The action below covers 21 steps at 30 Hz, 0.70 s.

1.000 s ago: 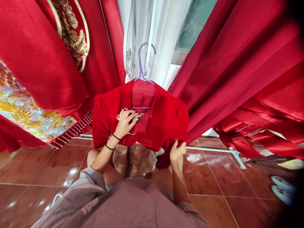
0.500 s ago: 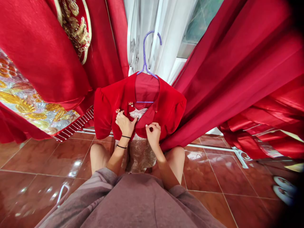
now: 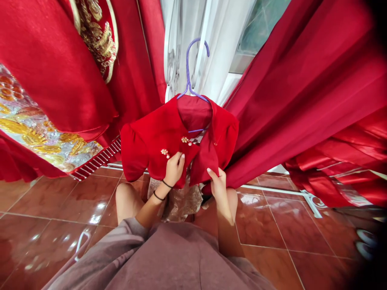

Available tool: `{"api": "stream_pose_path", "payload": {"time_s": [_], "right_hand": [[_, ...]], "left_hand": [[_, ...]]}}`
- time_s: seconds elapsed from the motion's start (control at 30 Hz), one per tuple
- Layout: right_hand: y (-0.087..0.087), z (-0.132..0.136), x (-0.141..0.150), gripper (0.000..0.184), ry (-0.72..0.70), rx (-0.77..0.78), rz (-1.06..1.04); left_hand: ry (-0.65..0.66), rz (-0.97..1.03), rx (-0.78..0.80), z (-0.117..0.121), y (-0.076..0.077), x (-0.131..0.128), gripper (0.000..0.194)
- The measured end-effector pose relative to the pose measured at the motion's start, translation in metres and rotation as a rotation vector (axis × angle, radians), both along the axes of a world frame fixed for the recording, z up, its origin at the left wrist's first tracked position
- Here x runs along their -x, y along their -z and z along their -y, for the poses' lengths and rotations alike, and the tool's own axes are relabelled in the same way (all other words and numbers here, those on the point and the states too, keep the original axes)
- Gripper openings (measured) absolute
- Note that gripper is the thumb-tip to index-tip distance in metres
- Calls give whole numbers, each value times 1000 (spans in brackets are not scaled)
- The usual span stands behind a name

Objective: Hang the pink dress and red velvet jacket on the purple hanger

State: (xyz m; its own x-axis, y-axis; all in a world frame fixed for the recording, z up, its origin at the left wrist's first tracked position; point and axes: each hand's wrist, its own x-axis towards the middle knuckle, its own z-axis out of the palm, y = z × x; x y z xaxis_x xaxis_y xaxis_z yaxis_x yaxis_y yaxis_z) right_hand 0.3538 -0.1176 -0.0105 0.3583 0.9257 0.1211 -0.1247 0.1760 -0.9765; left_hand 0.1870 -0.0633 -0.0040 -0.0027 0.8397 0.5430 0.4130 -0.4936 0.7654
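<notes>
A small red velvet jacket (image 3: 151, 143) with gold knot buttons (image 3: 165, 152) hangs on a purple hanger (image 3: 191, 68) in front of me. My left hand (image 3: 174, 169), with two black bands at the wrist, pinches the lower front edge of the jacket's left panel. My right hand (image 3: 217, 183) grips the lower edge of the right front panel, fingers curled under the cloth. The two front panels are parted, showing pale lace inside. A shiny beige skirt (image 3: 178, 201) hangs below the jacket, between my knees.
Red satin drapes (image 3: 302, 100) hang at the right, a red embroidered garment (image 3: 60, 72) with gold work at the left. White curtain (image 3: 208, 48) and window behind. Glossy red-brown floor tiles (image 3: 60, 209), a white rack foot (image 3: 308, 199), shoes (image 3: 364, 237) at far right.
Both hands have slid down from the collar to the jacket's lower hem. The front panels have shifted and the gold buttons now show on the left panel. The hanger tilted slightly right.
</notes>
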Motion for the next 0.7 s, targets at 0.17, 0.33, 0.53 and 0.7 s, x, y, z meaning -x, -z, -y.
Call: {"api": "stream_pose_path", "payload": {"time_s": [0.17, 0.33, 0.53, 0.7], "right_hand": [[-21, 17, 6, 29, 108, -66, 283], [-31, -3, 67, 18, -115, -243, 642], [-4, -43, 105, 41, -410, -206, 667], [22, -23, 106, 58, -469, -222, 664]], "left_hand": [[101, 44, 106, -36, 1, 0, 38], [373, 110, 277, -42, -6, 27, 76], [383, 97, 199, -23, -30, 69, 84], [128, -251, 57, -17, -37, 68, 42]]}}
